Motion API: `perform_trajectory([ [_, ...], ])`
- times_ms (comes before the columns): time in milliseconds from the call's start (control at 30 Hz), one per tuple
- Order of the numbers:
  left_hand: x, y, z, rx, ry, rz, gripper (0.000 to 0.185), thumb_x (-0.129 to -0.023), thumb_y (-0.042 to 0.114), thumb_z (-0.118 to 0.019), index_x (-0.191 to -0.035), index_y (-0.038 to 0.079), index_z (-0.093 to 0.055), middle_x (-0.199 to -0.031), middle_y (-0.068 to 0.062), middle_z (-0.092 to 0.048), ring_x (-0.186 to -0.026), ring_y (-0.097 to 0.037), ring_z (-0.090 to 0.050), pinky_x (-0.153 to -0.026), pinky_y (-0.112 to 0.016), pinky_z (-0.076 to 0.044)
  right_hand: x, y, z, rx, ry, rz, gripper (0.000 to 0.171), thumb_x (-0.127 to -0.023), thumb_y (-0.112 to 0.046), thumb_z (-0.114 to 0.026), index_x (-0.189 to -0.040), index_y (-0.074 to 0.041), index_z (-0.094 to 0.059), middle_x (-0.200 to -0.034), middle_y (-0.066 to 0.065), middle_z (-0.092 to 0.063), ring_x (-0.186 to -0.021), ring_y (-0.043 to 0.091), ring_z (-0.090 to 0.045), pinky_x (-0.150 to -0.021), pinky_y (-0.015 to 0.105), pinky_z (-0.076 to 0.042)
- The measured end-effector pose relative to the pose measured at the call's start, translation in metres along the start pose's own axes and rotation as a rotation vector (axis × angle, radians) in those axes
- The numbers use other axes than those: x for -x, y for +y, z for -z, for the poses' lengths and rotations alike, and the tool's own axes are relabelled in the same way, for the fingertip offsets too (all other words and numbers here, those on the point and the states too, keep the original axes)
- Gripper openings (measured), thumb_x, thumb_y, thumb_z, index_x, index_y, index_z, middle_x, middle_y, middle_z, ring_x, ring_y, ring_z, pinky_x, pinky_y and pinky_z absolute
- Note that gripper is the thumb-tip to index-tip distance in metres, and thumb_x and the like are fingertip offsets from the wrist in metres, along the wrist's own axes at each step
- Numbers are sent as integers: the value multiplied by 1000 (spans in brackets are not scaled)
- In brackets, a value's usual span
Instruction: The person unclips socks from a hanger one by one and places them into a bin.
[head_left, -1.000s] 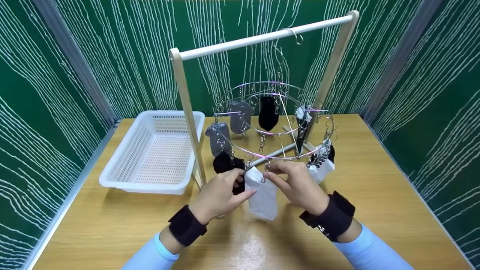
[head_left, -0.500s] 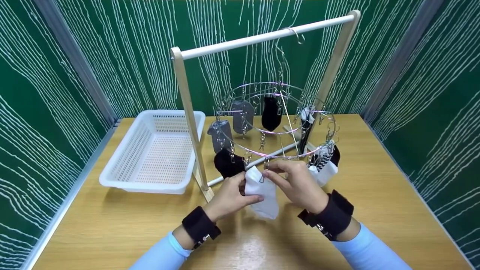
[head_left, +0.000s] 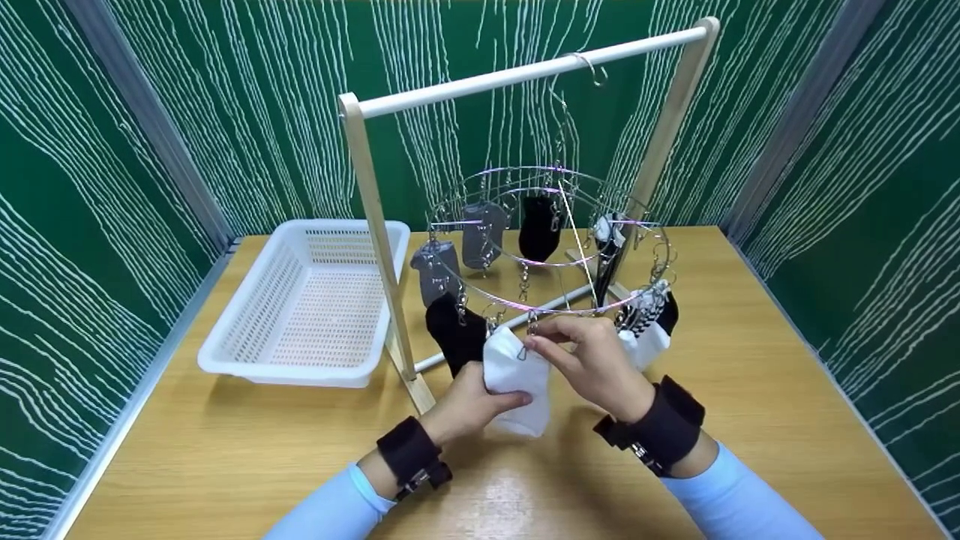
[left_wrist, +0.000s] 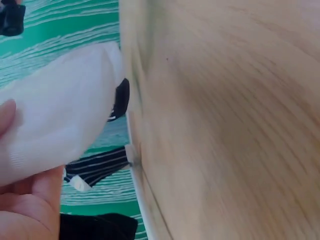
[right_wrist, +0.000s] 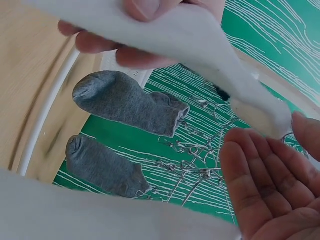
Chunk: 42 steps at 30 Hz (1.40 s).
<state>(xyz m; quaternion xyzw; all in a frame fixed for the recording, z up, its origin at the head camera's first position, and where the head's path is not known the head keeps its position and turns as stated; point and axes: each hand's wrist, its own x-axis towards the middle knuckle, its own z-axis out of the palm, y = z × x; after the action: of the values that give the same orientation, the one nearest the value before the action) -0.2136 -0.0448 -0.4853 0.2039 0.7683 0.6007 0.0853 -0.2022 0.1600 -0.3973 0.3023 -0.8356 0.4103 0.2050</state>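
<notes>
In the head view a white sock point(head_left: 510, 382) hangs from the front of a round metal clip hanger point(head_left: 525, 307). My left hand point(head_left: 469, 405) holds the sock's side, thumb across its front and fingers behind. In the left wrist view, that thumb and palm are around the white sock point(left_wrist: 55, 115). My right hand point(head_left: 596, 360) pinches a small metal clip point(head_left: 523, 351) at the sock's top right corner. The right wrist view shows the right hand's fingers point(right_wrist: 260, 180) right at the sock's end. A black sock point(head_left: 454, 330) hangs just left of it.
Grey socks point(head_left: 484, 234), a black sock point(head_left: 540, 229) and patterned socks point(head_left: 646, 322) hang around the ring. A wooden stand with a white bar point(head_left: 465, 88) carries the hanger. A white plastic basket point(head_left: 285, 375) stands left on the wooden table point(head_left: 225, 450).
My left hand has moved right from the sock's upper left edge to grip its middle, and the sock has shifted slightly left. The right hand has stayed at the clip.
</notes>
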Motion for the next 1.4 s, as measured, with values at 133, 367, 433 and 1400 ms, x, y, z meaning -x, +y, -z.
perform_trajectory([
  [133, 1, 1, 0, -25, 33, -31, 33, -89, 6, -85, -116, -8, -73, -112, -24, -80, -103, -33, -79, -90, -37, -66, -1, 0, 1, -7, 9, 6, 4, -96, 1, -79, -98, -1, -82, -95, 12, -84, -86, 28, -81, -75, 36, -69],
  [367, 2, 5, 2, -47, 28, -32, 28, -89, 7, -86, -111, -8, -77, -106, -23, -81, -95, -30, -79, -81, -31, -67, 0, 3, 2, -3, 16, 39, 2, -96, 0, -79, -95, -1, -81, -91, 9, -83, -79, 21, -79, -70, 23, -65],
  [433, 3, 6, 4, -52, 21, -37, 27, -89, 7, -86, -110, -9, -78, -106, -24, -81, -95, -31, -80, -81, -31, -67, 0, 3, 2, -2, 25, 59, 5, -95, 1, -79, -93, -3, -80, -88, 7, -82, -76, 19, -77, -69, 18, -62],
  [1400, 39, 42, 88, -275, 17, -183, 31, -95, 10, -81, -118, -11, -76, -113, -32, -78, -97, -46, -80, -80, -42, -69, 3, 3, 5, -8, 100, 66, 5, -91, 2, -83, -95, -1, -82, -91, 8, -84, -79, 23, -80, -77, 8, -57],
])
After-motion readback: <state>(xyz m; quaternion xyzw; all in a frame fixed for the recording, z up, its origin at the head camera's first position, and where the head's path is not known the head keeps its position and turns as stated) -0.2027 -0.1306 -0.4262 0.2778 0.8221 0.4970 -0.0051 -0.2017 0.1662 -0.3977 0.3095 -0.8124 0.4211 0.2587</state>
